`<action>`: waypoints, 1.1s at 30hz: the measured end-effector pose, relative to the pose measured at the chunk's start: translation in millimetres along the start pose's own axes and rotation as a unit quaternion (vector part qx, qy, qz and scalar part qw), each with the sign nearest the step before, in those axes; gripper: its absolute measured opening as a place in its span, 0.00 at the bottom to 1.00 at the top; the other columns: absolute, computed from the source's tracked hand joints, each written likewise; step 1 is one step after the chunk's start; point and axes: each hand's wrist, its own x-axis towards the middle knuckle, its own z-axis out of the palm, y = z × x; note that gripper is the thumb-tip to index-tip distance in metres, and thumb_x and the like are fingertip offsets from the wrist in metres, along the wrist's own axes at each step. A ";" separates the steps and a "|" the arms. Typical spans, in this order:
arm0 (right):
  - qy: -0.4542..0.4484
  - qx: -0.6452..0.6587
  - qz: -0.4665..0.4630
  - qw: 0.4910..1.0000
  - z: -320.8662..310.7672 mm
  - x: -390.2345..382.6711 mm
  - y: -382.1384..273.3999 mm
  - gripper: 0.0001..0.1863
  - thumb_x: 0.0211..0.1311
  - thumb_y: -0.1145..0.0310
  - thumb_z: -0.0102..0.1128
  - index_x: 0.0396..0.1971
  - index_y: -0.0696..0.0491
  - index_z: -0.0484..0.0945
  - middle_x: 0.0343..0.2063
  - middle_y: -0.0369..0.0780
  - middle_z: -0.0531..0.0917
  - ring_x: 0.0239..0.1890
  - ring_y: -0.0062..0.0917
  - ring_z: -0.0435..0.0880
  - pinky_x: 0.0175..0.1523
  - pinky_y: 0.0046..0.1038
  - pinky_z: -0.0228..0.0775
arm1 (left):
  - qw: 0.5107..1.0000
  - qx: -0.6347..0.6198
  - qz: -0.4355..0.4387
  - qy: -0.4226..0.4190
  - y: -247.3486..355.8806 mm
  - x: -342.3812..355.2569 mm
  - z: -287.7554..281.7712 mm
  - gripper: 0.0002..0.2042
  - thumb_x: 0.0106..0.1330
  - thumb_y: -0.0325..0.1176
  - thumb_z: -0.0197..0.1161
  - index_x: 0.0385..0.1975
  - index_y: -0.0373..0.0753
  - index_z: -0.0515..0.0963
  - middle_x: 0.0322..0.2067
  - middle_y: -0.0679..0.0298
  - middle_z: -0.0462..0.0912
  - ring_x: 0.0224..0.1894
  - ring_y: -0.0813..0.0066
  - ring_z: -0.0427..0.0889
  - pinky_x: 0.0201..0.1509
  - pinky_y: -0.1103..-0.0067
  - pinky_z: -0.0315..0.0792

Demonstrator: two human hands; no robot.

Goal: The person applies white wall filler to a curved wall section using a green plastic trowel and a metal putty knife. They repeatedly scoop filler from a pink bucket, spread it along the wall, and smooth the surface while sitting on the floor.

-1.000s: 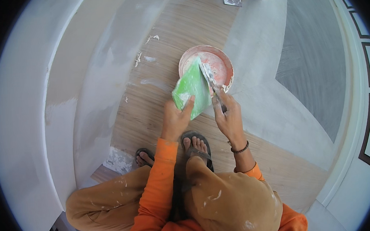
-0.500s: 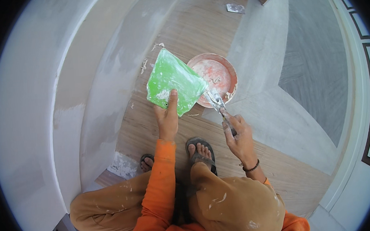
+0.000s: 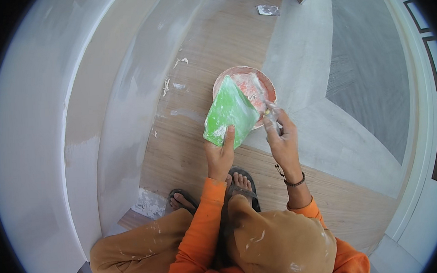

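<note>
My left hand (image 3: 221, 154) is closed on the lower edge of a green plastic board (image 3: 230, 113) smeared with white filler, thumb on top. The board is tilted and covers the left part of a round pinkish tub (image 3: 244, 68) that stands on the floor with white residue inside. At the tub's right side, my right hand (image 3: 283, 138) grips a putty knife (image 3: 270, 112). Its blade reaches over the tub and is smeared by motion. Whether it touches the bottom I cannot tell.
White scraps of filler (image 3: 165, 87) lie on the wood-look floor by the pale wall (image 3: 121, 102) on the left. A small whitish plate (image 3: 268, 10) lies farther off. Grey sheeting (image 3: 298, 56) covers the floor on the right. My sandalled feet (image 3: 242, 182) are close below the board.
The green board has shifted right and a little nearer, and now tilts more over the tub. My right hand has moved up, taking the putty knife's blade into the tub area.
</note>
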 end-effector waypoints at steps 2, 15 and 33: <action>0.033 0.098 0.026 0.994 -1.6 -2.3 -9.0 0.23 0.68 0.69 0.61 0.60 0.59 0.73 0.33 0.37 0.82 0.32 0.15 0.76 0.36 0.20 0.68 | 1.000 0.002 0.010 -0.017 2.4 5.8 5.4 0.15 0.73 0.30 0.60 0.55 0.28 0.76 0.50 0.55 0.83 0.50 0.75 0.81 0.54 0.79 0.73; 0.100 0.131 0.044 0.985 -24.0 -2.6 -11.0 0.31 0.61 0.74 0.64 0.64 0.62 0.66 0.31 0.37 0.82 0.22 0.09 0.72 0.23 0.14 0.58 | 0.870 0.378 0.256 -0.184 -8.4 5.5 14.3 0.26 0.60 0.29 0.65 0.62 0.42 0.75 0.67 0.55 0.69 0.71 0.48 0.62 0.75 0.55 0.51; -0.062 0.122 0.143 0.980 -6.0 4.9 55.1 0.22 0.70 0.67 0.59 0.61 0.56 0.74 0.20 0.31 0.77 0.20 0.12 0.70 0.25 0.19 0.62 | 0.923 -0.276 -0.237 0.123 -10.5 -27.8 5.5 0.17 0.74 0.30 0.59 0.59 0.33 0.71 0.54 0.62 0.76 0.56 0.74 0.75 0.61 0.76 0.70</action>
